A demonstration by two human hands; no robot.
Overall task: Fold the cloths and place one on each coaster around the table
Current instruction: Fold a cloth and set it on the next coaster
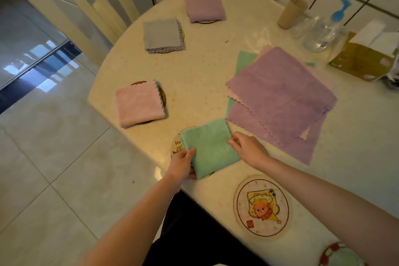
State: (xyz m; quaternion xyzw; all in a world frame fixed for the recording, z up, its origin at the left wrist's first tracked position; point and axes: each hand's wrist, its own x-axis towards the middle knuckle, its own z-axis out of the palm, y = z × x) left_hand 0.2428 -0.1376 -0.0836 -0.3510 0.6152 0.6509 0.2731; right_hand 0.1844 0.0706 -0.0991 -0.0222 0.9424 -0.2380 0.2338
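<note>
Both hands are on the folded green cloth (210, 147) at the near edge of the table (207, 58). The left hand (182, 161) grips the cloth's near left corner, with the thumb on top and the fingers tucked under it. The right hand (248, 149) pinches the cloth's right edge with bent fingers. The cloth lies between the two hands, on top of a round coaster (178, 146) that peeks out on its left side.

Just right of the right hand is a pile of open cloths (280, 97). Purple ones are on top, and pink and green ones stick out from under them. Near the person, by the right arm, lies a bare coaster with a cartoon picture (262, 206). Another coaster with a red rim (341, 255) shows at the bottom edge.

Farther left, a folded pink cloth (139, 103) sits on a dark coaster. Behind it, a folded grey cloth (163, 35) sits on a coaster too. A folded purple cloth (205, 7) covers one more coaster at the far side.

At the far right stand a paper cup (291, 12), a clear bottle with a blue pump (328, 30) and a tissue box (362, 56). A pale chair (90, 6) stands beside the table, on the left.
</note>
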